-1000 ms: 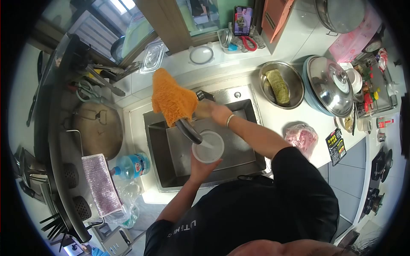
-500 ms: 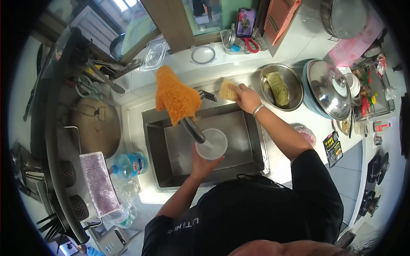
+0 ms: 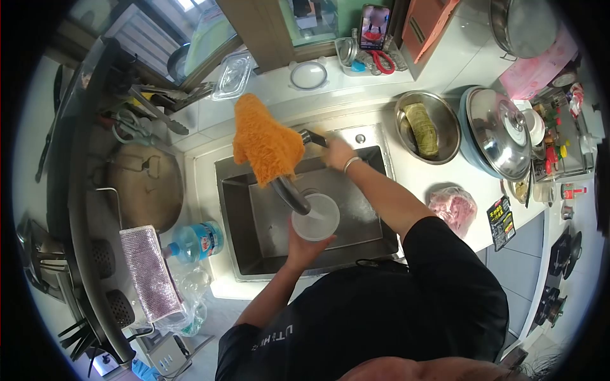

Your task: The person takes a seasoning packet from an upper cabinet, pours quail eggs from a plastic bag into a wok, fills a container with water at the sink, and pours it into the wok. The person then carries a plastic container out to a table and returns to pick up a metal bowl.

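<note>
My left hand [image 3: 307,249] is closed around a translucent white round tub [image 3: 316,218], held under the spout of the dark faucet [image 3: 290,195] over the steel sink [image 3: 254,254]. A pale streak, apparently water, runs from the spout into the tub. An orange fluffy cloth [image 3: 264,143] drapes over the faucet. At the end of the faucet lever [image 3: 314,138] is my right hand [image 3: 338,154], its fingers blurred and partly hidden. A small yellowish patch shows by those fingers; whether it is the sponge seen earlier, I cannot tell.
Right of the sink stand a steel bowl [image 3: 445,120] with a green wrapped bundle [image 3: 420,130], a lidded pot [image 3: 499,133] and bagged meat [image 3: 453,206]. A blue bottle [image 3: 197,242] is at the left. A phone [image 3: 375,27] leans at the back.
My right hand has moved left and slightly down from behind the sink to the faucet lever. The sponge no longer shows clearly. My left hand still holds the tub under the spout.
</note>
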Motion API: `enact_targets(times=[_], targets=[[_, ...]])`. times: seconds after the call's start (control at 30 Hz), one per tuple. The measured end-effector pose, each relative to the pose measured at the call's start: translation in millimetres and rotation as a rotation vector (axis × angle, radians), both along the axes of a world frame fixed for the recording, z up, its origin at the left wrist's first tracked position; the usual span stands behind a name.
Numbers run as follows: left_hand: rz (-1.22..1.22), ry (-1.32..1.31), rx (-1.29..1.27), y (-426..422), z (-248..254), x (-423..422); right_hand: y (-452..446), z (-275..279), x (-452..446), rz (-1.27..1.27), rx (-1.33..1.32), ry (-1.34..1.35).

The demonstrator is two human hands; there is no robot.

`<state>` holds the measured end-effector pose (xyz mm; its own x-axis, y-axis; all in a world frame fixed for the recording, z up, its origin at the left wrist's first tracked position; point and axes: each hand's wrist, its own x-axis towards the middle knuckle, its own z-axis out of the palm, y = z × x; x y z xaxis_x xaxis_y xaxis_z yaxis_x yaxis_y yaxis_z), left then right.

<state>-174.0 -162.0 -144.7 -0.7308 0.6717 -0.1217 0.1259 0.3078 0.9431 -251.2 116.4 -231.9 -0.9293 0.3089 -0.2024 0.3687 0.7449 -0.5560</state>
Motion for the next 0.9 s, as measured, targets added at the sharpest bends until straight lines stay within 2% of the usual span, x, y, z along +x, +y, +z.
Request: enact_targets(times=[0.07,0.1,0.17,0.27,0.37,0.47,0.53,0.6,0.67,0.77,0.87,0.9], targets=[[0.009,-0.025,0.035,0.0,3.6,0.7,-29.8,-11.0,19.7,0.447,0.121,-0.179],[0.017,0.035,0.016,3.0,7.2,1.1,-46.8,-39.2,43.9,0.576,0.144,-0.410],[0.024,0.157,-0.030,3.5,17.3,-0.8,-57.5,-115.8,87.9,0.836,0.062,-0.288],[0.007,0.080,-0.020,6.7,27.2,-0.4,-51.6,-63.3,113.7,0.231,-0.656,-0.508],[0.033,-0.072,0.056,5.0,14.3,0.6,-29.0,-60.1,118.4,-0.004,-0.840,-0.494],[0.029,0.065,0.000,4.3,13.5,3.0,9.1,-51.4,110.8,-0.051,-1.106,-0.357],[0.008,0.081,0.015,4.4,11.5,2.9,20.8,-9.1,95.0,-0.263,-1.399,-0.024],[-0.008,0.098,0.002,4.3,11.0,4.6,37.7,15.7,69.2,-0.329,-1.320,0.050],[-0.013,0.125,-0.036,5.9,13.2,5.2,40.1,31.4,35.3,-0.363,-0.990,0.094],[0.008,0.143,-0.039,8.1,10.7,6.4,28.5,23.7,-8.8,-0.392,-0.971,0.206],[-0.006,0.061,0.004,9.0,13.9,2.5,9.1,11.5,-20.0,-0.092,-0.061,0.112],[-0.004,0.067,-0.001,8.9,16.2,2.3,-1.9,30.4,-12.8,-0.126,-0.130,0.005]])
